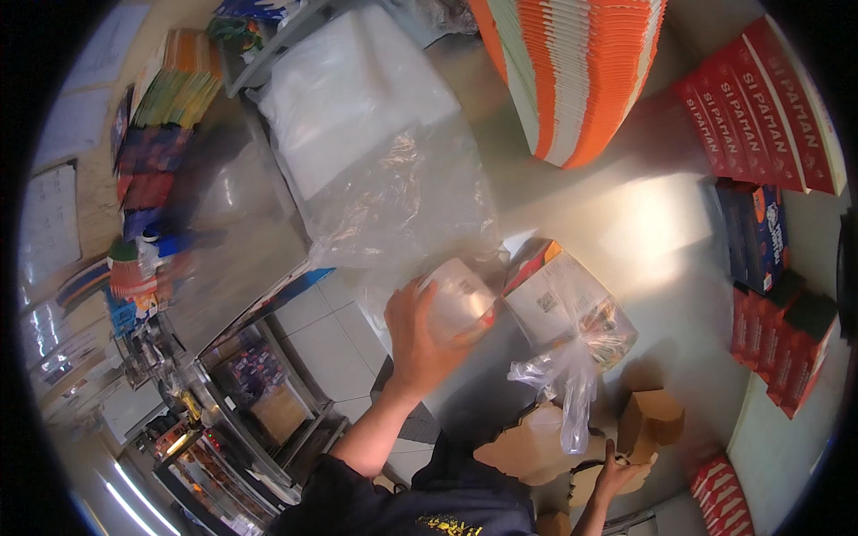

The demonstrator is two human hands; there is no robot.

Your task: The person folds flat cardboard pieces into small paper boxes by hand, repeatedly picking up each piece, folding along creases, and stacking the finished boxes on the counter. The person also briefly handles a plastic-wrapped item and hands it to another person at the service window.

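Observation:
My left hand [416, 344] is closed round a whitish pack [460, 299] in clear plastic, raised over the grey table; its contents are blurred. Just right of it stands a boxy package [559, 299] in a clear bag, the bag's neck [567, 384] gathered and hanging toward me. My right hand [617, 473], low at the right, has its fingers closed on a brown cardboard piece [585, 484]. Right beside those fingers sits a folded brown cardboard box [651, 420]. Flat brown cardboard [532, 447] lies between my body and the bagged package.
A large clear bag of white packs [357, 98] covers the table's far left. Orange-and-white stacked cartons [572, 71] stand at the far side. Red cartons [755, 107] and dark blue boxes [755, 232] line the right edge. A lit display cabinet [210, 473] is at lower left.

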